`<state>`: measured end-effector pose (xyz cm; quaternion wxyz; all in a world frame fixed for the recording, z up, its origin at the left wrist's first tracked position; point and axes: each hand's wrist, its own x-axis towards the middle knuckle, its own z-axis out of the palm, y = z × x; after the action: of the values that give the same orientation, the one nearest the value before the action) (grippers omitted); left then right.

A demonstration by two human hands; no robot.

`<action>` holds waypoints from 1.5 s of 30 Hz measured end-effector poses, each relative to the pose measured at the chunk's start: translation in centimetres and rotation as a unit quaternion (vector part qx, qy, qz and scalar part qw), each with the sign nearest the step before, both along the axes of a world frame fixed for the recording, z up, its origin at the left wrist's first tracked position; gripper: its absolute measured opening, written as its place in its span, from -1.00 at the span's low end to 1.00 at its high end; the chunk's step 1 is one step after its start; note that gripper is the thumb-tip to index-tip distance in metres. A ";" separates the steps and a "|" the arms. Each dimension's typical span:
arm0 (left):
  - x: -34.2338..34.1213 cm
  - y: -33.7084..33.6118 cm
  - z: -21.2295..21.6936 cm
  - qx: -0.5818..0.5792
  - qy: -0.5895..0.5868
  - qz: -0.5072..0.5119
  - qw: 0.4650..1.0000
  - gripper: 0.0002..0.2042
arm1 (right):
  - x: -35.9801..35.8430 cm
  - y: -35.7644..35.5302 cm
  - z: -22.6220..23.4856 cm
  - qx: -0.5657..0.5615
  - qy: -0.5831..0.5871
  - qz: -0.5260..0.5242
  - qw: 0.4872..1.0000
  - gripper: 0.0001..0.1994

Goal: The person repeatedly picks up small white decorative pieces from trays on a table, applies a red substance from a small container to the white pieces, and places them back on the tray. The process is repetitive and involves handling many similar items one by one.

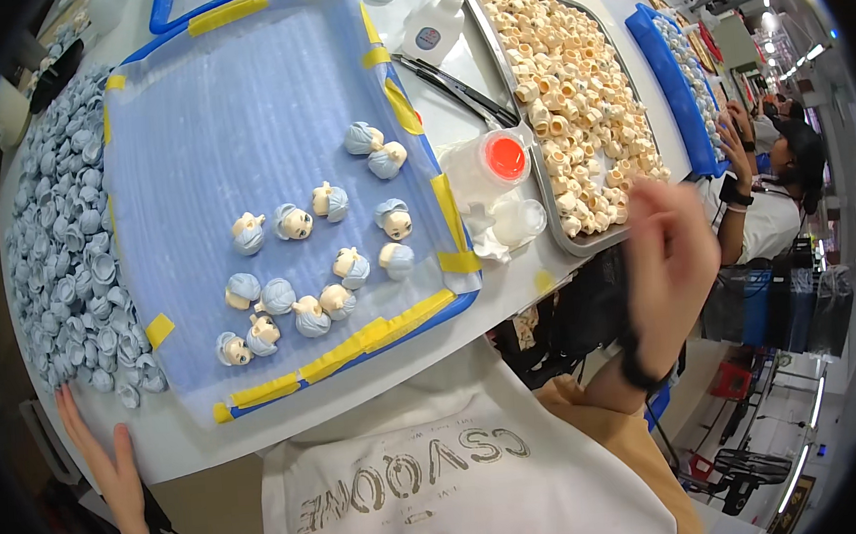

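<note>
White desk [509, 291] fills the head view, and behind it, on the right, a workshop continues with other workers sitting in a row. On the desk lies a blue flat tray covered with a pale foam sheet and fixed with yellow tape [238, 112]. On this sheet rest the small doll heads with light blue hair pieces [297, 306], scattered in its lower half, most of them lying on the side. Left of the tray is a big heap of loose blue-grey hair pieces [70, 262]. Right of it stands a metal tray full of bare cream-coloured doll heads [574, 88], and between the two trays are black tweezers [460, 91], a small white bottle [427, 34] and a little clear cup with a red lid [505, 157].

The left hand [109, 463] lies flat at the desk edge, fingers spread, touching only the desk, near the heap. The right hand [670, 250] is lifted off the desk beside the metal tray; it is blurred (it seems empty), so I cannot tell whether it is open.

I judge the doll heads light, hard and smooth, a little slippery; the painted faces may scratch. Better to pinch each one at the sides of the hair.
</note>
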<state>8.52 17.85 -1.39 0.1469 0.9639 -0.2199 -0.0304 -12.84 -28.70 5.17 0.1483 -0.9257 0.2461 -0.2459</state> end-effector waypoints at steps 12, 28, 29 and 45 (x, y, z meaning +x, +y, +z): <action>1.0 3.1 0.3 0.063 -0.029 0.009 0.998 -0.32 | -1.6 -7.9 -5.4 0.057 0.106 -0.071 0.990 -0.82; 3.2 6.1 -3.2 0.047 -0.100 -0.003 0.994 -0.61 | -1.1 -8.1 -5.0 0.105 0.061 -0.096 0.988 -0.76; 3.1 6.0 -3.3 0.058 -0.134 0.005 0.989 -0.61 | -0.9 -8.1 -4.9 0.106 0.070 -0.101 0.987 -0.76; 2.8 5.5 -2.8 0.013 -0.029 0.018 0.999 -0.88 | -0.5 -7.8 -4.9 0.061 0.045 -0.133 0.988 -0.77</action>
<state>11.31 23.36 -4.23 0.1279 0.9700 -0.2068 -0.0024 -13.36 -36.53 0.26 0.1598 -0.8841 0.3877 -0.2061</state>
